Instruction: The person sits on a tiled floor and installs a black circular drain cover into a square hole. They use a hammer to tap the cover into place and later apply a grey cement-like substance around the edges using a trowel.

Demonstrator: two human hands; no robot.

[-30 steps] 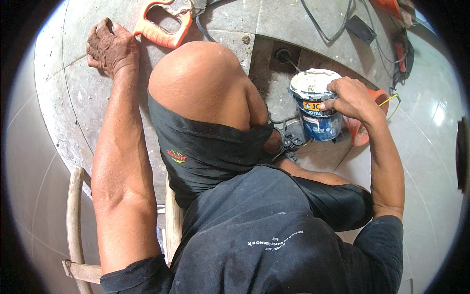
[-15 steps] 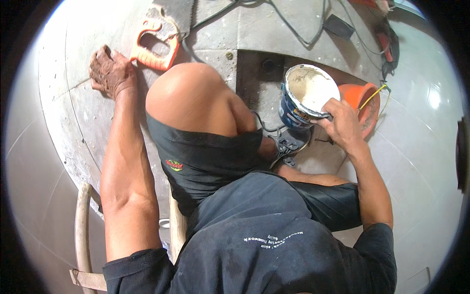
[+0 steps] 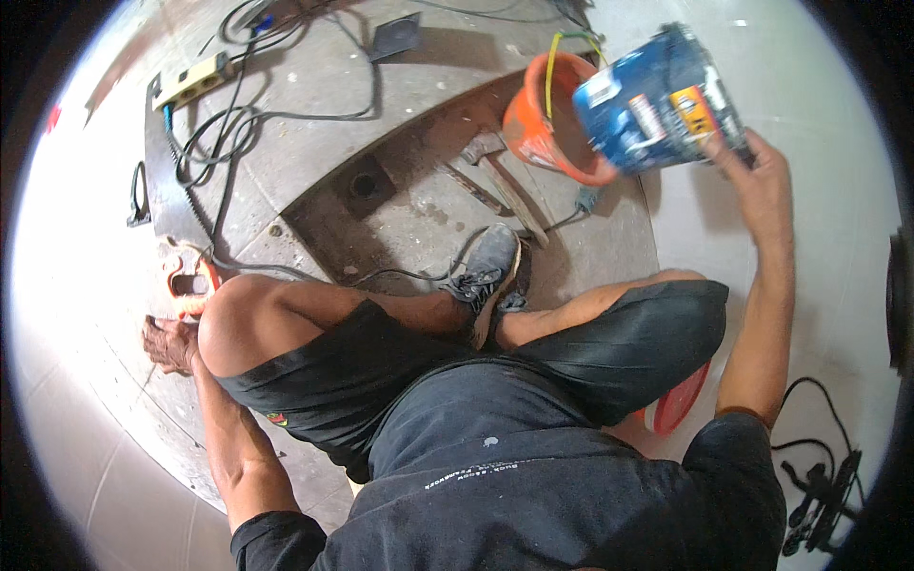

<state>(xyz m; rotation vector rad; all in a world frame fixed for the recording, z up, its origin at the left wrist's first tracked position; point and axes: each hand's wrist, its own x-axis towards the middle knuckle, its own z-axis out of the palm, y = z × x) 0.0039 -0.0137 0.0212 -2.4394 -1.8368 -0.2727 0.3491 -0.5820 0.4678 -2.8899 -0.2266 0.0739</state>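
My right hand [image 3: 759,186] grips the edge of a blue paint bucket [image 3: 652,105], raised and tipped onto its side above and beside an orange bucket [image 3: 543,119] with a yellow handle. The blue bucket's inside is out of sight, and it overlaps part of the orange one's mouth. Against the floor by my bent knee rests my left hand [image 3: 171,344], fingers somewhat apart and holding nothing. Just beyond it lies a handsaw [image 3: 190,285] with an orange handle, its blade pointing away.
In a sunken floor section lie a hammer [image 3: 505,186] and a narrow stick [image 3: 476,190], near my shoe [image 3: 490,266]. A cream power strip [image 3: 193,82] and looping black cables [image 3: 286,116] spread at far left. A dark square plate [image 3: 395,36] lies beyond. More black cords [image 3: 821,495] are at right.
My right hand has lifted the blue bucket off the floor and tipped it beside the orange bucket. My view has swung right; my left hand still rests beside the saw handle.
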